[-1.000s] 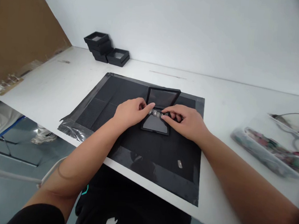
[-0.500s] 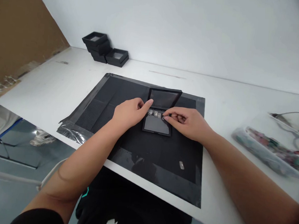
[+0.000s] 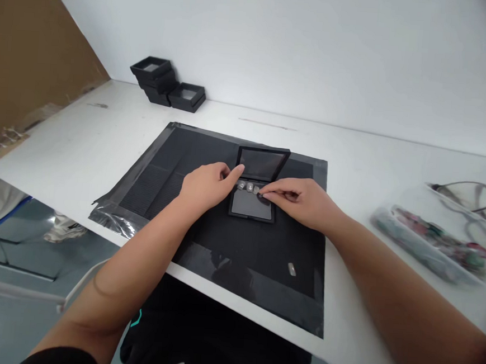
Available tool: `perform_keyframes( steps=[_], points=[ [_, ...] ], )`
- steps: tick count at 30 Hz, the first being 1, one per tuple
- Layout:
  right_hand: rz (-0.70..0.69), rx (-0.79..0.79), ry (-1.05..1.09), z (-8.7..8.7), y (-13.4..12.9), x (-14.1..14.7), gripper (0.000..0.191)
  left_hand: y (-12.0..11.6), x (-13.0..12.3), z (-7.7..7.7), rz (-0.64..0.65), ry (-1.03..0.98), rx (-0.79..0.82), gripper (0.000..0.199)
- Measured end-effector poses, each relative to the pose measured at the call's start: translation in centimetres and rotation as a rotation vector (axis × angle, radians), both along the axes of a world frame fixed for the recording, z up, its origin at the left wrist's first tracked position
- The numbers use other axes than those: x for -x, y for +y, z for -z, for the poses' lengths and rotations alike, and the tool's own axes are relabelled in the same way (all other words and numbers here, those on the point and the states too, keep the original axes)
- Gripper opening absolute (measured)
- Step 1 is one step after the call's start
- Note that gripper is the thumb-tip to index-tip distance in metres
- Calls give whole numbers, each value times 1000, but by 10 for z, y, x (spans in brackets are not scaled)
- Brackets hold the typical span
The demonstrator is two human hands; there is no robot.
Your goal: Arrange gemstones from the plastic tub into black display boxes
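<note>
A small black hinged display case (image 3: 231, 214) lies open on a black mat (image 3: 238, 243), its framed lid (image 3: 265, 163) tilted up at the back. My left hand (image 3: 209, 185) grips the case's left side near the hinge, thumb on the lid's edge, other fingers partly hidden. Along the top of the lower half's film sit several small, shiny, nail-like pieces (image 3: 250, 187) in a row. At the right end of that row, my right hand (image 3: 296, 200) pinches another small piece (image 3: 261, 195) between thumb and index finger. A separate clear, shiny piece (image 3: 292, 269) rests on the mat's lower right.
Black frame-like cases (image 3: 154, 79) are stacked at the back left, by the wall. On the right stands a clear plastic tub (image 3: 432, 242) of small colourful packets, with a cable (image 3: 473, 192) behind it. Clear tape (image 3: 117, 222) edges the mat.
My right hand has shifted slightly left over the case, bringing its pinched piece closer to the row. The left hand keeps its hold on the case. The whole view has shifted a little.
</note>
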State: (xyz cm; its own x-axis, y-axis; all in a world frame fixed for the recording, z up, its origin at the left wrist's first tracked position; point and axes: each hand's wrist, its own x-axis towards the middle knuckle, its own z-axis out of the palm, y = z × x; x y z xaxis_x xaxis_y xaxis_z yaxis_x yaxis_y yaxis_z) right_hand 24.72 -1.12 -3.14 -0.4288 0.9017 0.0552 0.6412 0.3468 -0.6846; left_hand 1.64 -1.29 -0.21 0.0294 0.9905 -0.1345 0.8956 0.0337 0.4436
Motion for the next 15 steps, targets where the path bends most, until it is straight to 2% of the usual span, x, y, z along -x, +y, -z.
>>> perform_keyframes(
  steps=[6,15],
  points=[
    [-62,-18,96,-2,1,-2,25,1,0,-1,9,14,-3,61],
    [46,99,105,-2,-1,-1,21,-1,1,0,23,4,-4,57]
  ],
)
